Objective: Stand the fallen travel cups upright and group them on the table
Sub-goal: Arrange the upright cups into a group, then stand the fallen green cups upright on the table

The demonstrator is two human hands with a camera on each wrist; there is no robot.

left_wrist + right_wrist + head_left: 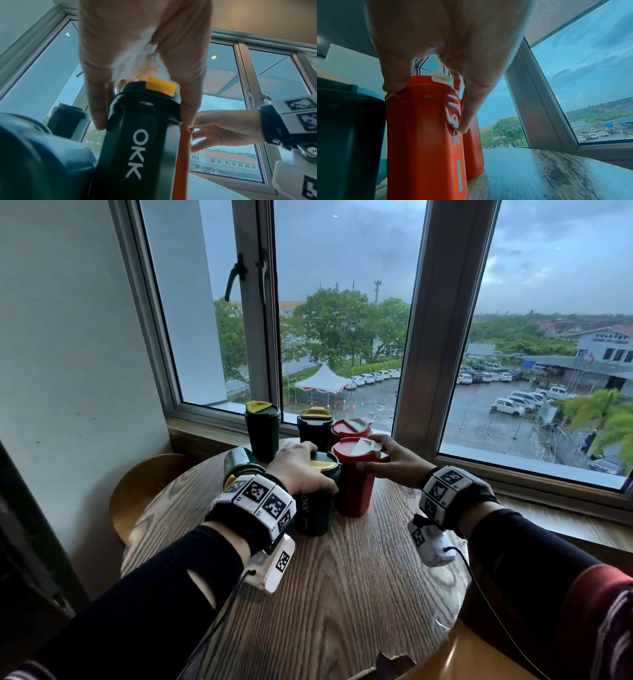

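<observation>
A green cup [313, 501] and a red cup [354, 481] stand upright, side by side and seemingly touching, near the centre of the round surface [342, 594], each held from above at the lid. The left hand [301, 465] has its grip clamped on the green cup's top, thumb and fingers down either side; the right hand [397, 460] has its grip clamped on the red one likewise. The step in hand looks like closing the pair into the group. Three more cups stand at 12 o'clock: two green [262, 429] [314, 428] and a second red [351, 429]. One green cup [241, 465] lies on its side at 9 o'clock, just beside the left wrist. The next move likely calls for letting go and righting that one; the left forearm and the held green cup crowd the reach to it. A chair [144, 491] sits beyond the edge at 9 o'clock.
</observation>
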